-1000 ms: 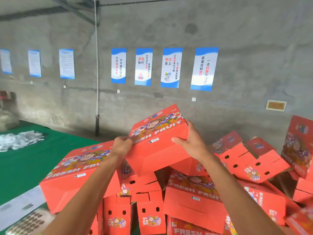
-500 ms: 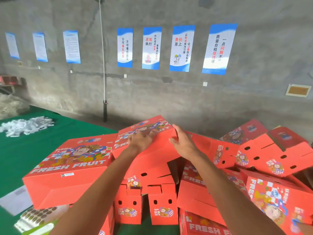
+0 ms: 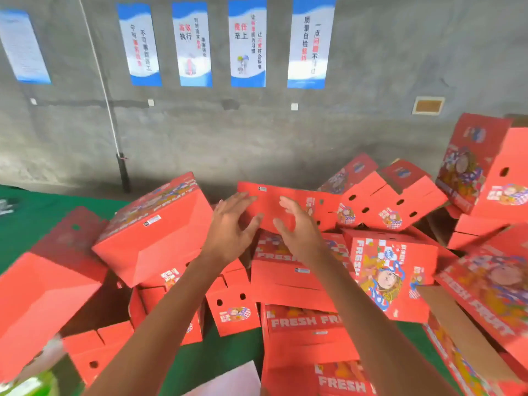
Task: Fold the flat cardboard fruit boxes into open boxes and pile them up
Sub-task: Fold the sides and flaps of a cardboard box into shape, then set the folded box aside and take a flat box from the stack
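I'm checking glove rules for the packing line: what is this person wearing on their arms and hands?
Nothing that shows. The left hand and the right hand are bare: no gloves, and I can see no rings, though the picture is slightly blurred. Both forearms are uncovered from the wrists down to the bottom edge of the picture, with no sleeve, watch or wristband in view. Any sleeve further up is out of frame.

Likely a packing warehouse: bare concrete wall [image 3: 371, 67], blurred workplace posters [image 3: 247, 42], heaped red fruit boxes [image 3: 394, 281].
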Available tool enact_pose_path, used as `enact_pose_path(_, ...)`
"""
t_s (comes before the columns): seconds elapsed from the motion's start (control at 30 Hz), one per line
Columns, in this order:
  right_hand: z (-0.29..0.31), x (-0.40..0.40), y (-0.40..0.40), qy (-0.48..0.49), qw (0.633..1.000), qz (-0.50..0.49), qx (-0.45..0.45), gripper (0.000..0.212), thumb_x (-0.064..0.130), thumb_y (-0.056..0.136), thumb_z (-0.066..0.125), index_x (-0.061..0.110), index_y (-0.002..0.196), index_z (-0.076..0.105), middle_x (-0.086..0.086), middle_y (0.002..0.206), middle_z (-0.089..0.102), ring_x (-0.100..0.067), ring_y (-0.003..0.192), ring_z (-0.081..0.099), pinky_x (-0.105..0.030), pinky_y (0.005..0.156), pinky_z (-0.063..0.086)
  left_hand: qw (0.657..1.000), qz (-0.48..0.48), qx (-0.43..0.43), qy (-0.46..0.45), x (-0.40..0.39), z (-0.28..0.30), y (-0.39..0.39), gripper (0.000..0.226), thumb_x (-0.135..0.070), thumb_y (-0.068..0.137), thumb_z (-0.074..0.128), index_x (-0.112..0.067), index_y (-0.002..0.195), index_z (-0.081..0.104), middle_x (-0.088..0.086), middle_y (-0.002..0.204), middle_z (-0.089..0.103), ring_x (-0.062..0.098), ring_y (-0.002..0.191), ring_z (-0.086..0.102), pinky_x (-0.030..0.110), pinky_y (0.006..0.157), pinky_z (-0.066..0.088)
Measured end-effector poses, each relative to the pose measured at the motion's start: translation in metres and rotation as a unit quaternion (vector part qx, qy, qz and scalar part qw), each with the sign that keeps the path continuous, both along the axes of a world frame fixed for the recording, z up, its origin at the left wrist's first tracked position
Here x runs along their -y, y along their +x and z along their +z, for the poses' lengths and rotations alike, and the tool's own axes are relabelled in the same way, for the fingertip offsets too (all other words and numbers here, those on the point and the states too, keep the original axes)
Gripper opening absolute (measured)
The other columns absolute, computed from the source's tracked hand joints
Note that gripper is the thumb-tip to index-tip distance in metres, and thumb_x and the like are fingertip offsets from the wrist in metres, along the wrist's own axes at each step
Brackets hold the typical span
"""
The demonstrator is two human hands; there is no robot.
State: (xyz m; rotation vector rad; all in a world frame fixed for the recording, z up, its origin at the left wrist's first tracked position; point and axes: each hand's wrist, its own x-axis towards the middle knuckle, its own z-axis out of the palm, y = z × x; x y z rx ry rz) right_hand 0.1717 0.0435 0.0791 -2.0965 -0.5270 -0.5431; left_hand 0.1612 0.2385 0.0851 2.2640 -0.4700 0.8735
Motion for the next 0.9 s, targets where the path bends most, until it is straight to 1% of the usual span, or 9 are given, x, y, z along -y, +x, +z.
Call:
enact_pose_path(0.1, -0.047, 0.051, -0.037, -0.012, 0.999, -0.049, -0.022, 0.051, 0.020, 0.101, 0.062, 0.014, 0.150, 0.049, -0.002, 0.149, 0.056, -0.018, 0.138, 0.051, -0.036, 0.116, 0.039, 0.998, -0.053, 0.025, -0.003, 0.046, -0.052, -0.018, 0.042, -0.030, 0.092, 0.069, -0.012, 0.130, 0.068, 0.009, 0.137, 0.064, 0.027, 0.131, 0.057, 0.055, 0.110, 0.041)
enact_pose_path(0.2, -0.101, 0.099, -0.073, -0.036, 0.991, -0.102, -0.072, 0.053, 0.027, 0.103, 0.062, 0.017, 0.153, 0.046, 0.001, 0.155, 0.050, -0.015, 0.141, 0.046, -0.029, 0.117, 0.033, 0.995, -0.095, -0.005, -0.024, 0.093, -0.114, -0.044, 0.039, -0.021, 0.091, 0.074, -0.012, 0.128, 0.068, 0.006, 0.131, 0.068, 0.025, 0.122, 0.063, 0.049, 0.103, 0.049)
enact_pose_path(0.3, -0.156, 0.141, -0.107, -0.065, 0.981, -0.128, -0.133, 0.053, 0.028, 0.104, 0.059, 0.018, 0.154, 0.044, 0.002, 0.155, 0.049, -0.017, 0.141, 0.047, -0.036, 0.116, 0.037, 0.992, -0.096, -0.081, -0.028, 0.126, -0.176, -0.071, 0.042, -0.025, 0.088, 0.076, -0.018, 0.129, 0.067, 0.005, 0.131, 0.067, 0.024, 0.120, 0.061, 0.042, 0.105, 0.047)
enact_pose_path(0.43, -0.216, 0.180, -0.148, -0.067, 0.954, -0.183, -0.228, 0.057, 0.025, 0.101, 0.063, 0.019, 0.154, 0.044, -0.003, 0.148, 0.056, -0.023, 0.136, 0.052, -0.040, 0.110, 0.042, 0.963, -0.083, -0.255, 0.013, 0.140, -0.247, -0.104, 0.060, -0.042, 0.086, 0.074, -0.023, 0.141, 0.058, 0.002, 0.144, 0.057, 0.028, 0.135, 0.049, 0.048, 0.114, 0.037)
enact_pose_path(0.5, -0.247, 0.196, -0.167, -0.087, 0.930, -0.207, -0.292, 0.061, 0.031, 0.100, 0.064, 0.018, 0.155, 0.041, -0.004, 0.152, 0.052, -0.022, 0.140, 0.049, -0.038, 0.113, 0.039, 0.943, -0.049, -0.324, 0.051, 0.138, -0.278, -0.121, 0.079, -0.057, 0.078, 0.068, -0.023, 0.147, 0.051, 0.003, 0.151, 0.050, 0.027, 0.141, 0.042, 0.046, 0.116, 0.034)
enact_pose_path(0.57, -0.280, 0.211, -0.184, -0.141, 0.888, -0.232, -0.371, 0.072, 0.038, 0.099, 0.064, 0.020, 0.160, 0.031, -0.004, 0.162, 0.038, -0.022, 0.149, 0.036, -0.036, 0.120, 0.031, 0.919, -0.022, -0.375, 0.119, 0.133, -0.308, -0.136, 0.099, -0.069, 0.073, 0.067, -0.023, 0.155, 0.036, 0.004, 0.160, 0.037, 0.027, 0.148, 0.029, 0.047, 0.119, 0.028)
enact_pose_path(0.67, -0.320, 0.224, -0.207, -0.249, 0.836, -0.228, -0.433, 0.092, 0.056, 0.091, 0.068, 0.024, 0.162, 0.020, -0.002, 0.172, 0.010, -0.026, 0.155, 0.020, -0.042, 0.123, 0.027, 0.853, 0.026, -0.456, 0.252, 0.122, -0.344, -0.149, 0.124, -0.079, 0.071, 0.069, -0.022, 0.162, 0.005, 0.008, 0.170, -0.001, 0.033, 0.156, -0.003, 0.053, 0.124, 0.014)
enact_pose_path(0.77, -0.343, 0.226, -0.222, -0.293, 0.829, -0.204, -0.430, 0.109, 0.062, 0.081, 0.074, 0.036, 0.163, 0.006, 0.001, 0.171, -0.012, -0.031, 0.158, 0.006, -0.053, 0.123, 0.025, 0.842, 0.036, -0.457, 0.285, 0.121, -0.362, -0.158, 0.130, -0.079, 0.070, 0.069, -0.022, 0.162, -0.003, 0.008, 0.169, -0.018, 0.034, 0.155, -0.016, 0.055, 0.125, 0.009)
enact_pose_path(0.9, -0.349, 0.224, -0.221, -0.333, 0.833, -0.224, -0.381, 0.102, 0.059, 0.084, 0.072, 0.038, 0.162, 0.009, -0.004, 0.171, -0.005, -0.032, 0.157, 0.012, -0.051, 0.123, 0.028, 0.869, 0.054, -0.401, 0.285, 0.120, -0.365, -0.158, 0.102, -0.066, 0.081, 0.071, -0.026, 0.160, 0.019, 0.008, 0.170, -0.001, 0.035, 0.157, -0.005, 0.052, 0.124, 0.023)
